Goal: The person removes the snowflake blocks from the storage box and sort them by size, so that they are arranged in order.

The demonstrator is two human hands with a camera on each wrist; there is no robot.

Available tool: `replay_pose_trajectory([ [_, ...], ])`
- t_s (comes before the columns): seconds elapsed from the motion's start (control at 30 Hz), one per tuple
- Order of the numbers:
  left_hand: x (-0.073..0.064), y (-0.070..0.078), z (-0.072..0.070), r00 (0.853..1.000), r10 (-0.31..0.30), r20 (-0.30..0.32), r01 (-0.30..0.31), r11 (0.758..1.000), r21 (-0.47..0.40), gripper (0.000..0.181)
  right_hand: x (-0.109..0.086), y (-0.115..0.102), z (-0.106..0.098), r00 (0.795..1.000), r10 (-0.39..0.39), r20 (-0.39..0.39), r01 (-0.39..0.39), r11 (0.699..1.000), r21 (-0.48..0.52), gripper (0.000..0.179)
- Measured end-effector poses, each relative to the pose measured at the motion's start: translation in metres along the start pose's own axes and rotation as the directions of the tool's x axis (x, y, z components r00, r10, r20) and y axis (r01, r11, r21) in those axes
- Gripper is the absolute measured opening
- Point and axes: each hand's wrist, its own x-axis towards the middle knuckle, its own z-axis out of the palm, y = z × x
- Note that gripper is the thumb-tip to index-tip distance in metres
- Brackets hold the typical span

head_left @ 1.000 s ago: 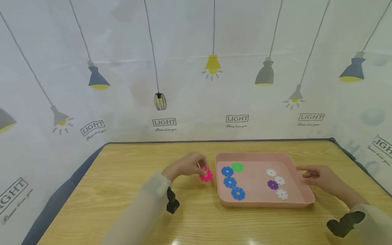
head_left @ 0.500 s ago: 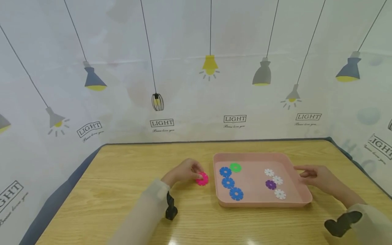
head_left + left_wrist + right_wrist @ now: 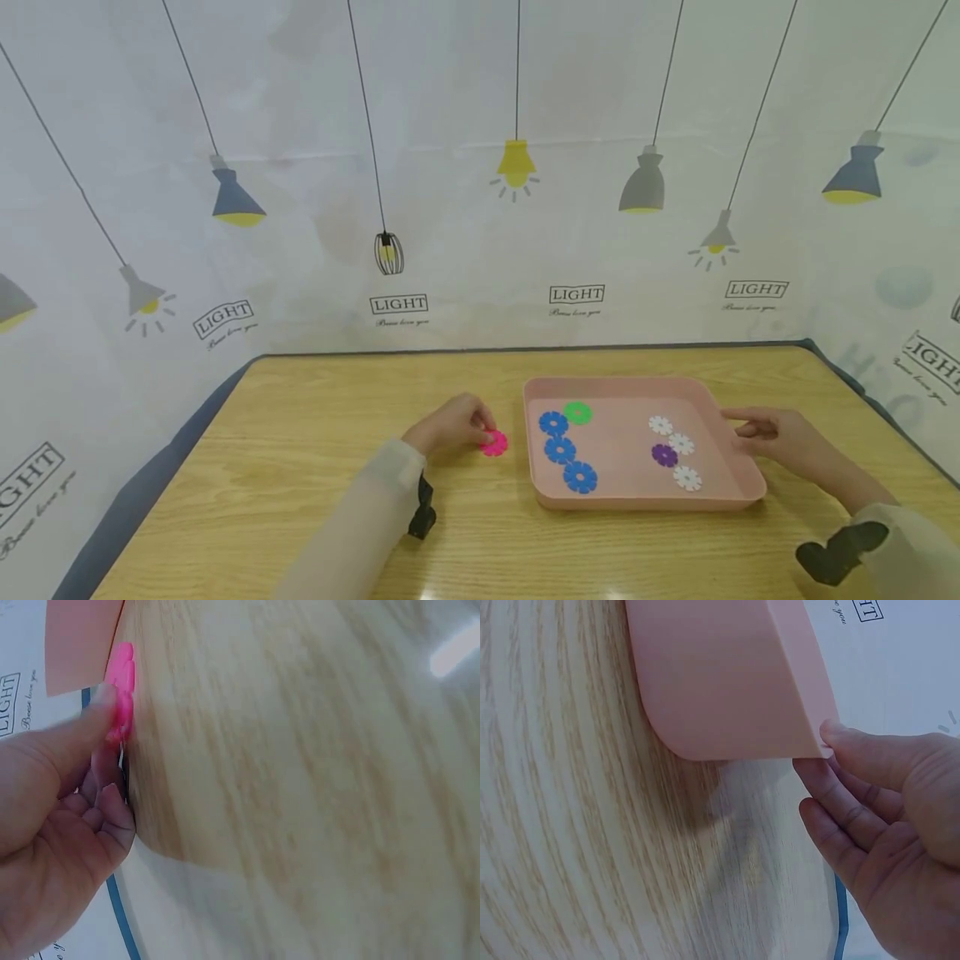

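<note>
Left of the tray, my left hand (image 3: 456,423) pinches a bright pink snowflake disc (image 3: 493,443) by its edge, low over the table. In the left wrist view the thumb lies across the pink disc (image 3: 121,675), seen nearly edge-on. At the tray's right side, my right hand (image 3: 783,437) grips the rim of the pink tray (image 3: 615,499). The right wrist view has the thumb (image 3: 855,746) over the rim and the fingertips against the outer wall. Inside the tray lie a green disc (image 3: 577,412), several blue discs (image 3: 560,450) and white discs (image 3: 687,478).
A purple disc (image 3: 664,455) lies among the white ones at the tray's right. The wood-grain table (image 3: 315,408) reaches back to a printed curtain (image 3: 465,208) with lamp drawings. Black wrist bands (image 3: 422,510) sit over both light sleeves.
My left hand has come down and slightly away from the tray with the pink disc, which now lies flatter. The right hand stays at the tray rim.
</note>
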Motion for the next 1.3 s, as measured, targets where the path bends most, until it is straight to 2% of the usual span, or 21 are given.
replay_pose_trajectory([
  [0.1,-0.001,0.001,0.0,1.0,-0.007,0.001,0.007,1.0,0.023,0.009,-0.001,0.0,0.001,1.0,0.002,0.002,-0.002,1.0,0.003,0.051],
  [0.3,-0.002,0.002,0.001,1.0,-0.026,0.001,0.026,1.0,0.003,0.01,-0.002,0.0,0.001,1.0,0.002,0.0,-0.002,1.0,-0.011,0.051],
  [0.6,-0.002,-0.004,0.005,0.999,-0.051,-0.009,0.05,0.996,-0.076,0.014,-0.005,0.003,0.004,1.0,0.025,0.004,-0.025,1.0,0.007,0.054],
  [0.7,0.0,-0.001,0.004,0.999,-0.032,-0.031,0.029,0.996,-0.09,0.019,-0.005,0.004,0.005,1.0,0.022,0.01,-0.022,1.0,0.013,0.054],
  [0.83,0.008,0.015,0.0,0.995,0.066,-0.081,-0.07,0.996,-0.05,0.02,-0.004,0.004,0.004,1.0,0.004,0.003,-0.004,1.0,-0.01,0.052],
  [0.97,0.017,0.042,-0.004,0.99,0.102,-0.097,-0.105,0.994,-0.022,0.021,-0.004,0.002,0.002,1.0,-0.002,-0.007,0.002,0.999,-0.033,0.051],
  [1.1,0.029,0.067,0.001,0.993,0.105,-0.045,-0.107,0.993,-0.042,0.024,-0.002,0.0,0.001,1.0,0.014,-0.016,-0.014,0.999,-0.045,0.051],
  [1.3,0.048,0.09,0.013,0.987,0.145,0.062,-0.143,0.989,-0.041,0.026,-0.001,0.0,0.002,0.999,0.028,-0.02,-0.029,0.999,-0.044,0.051],
])
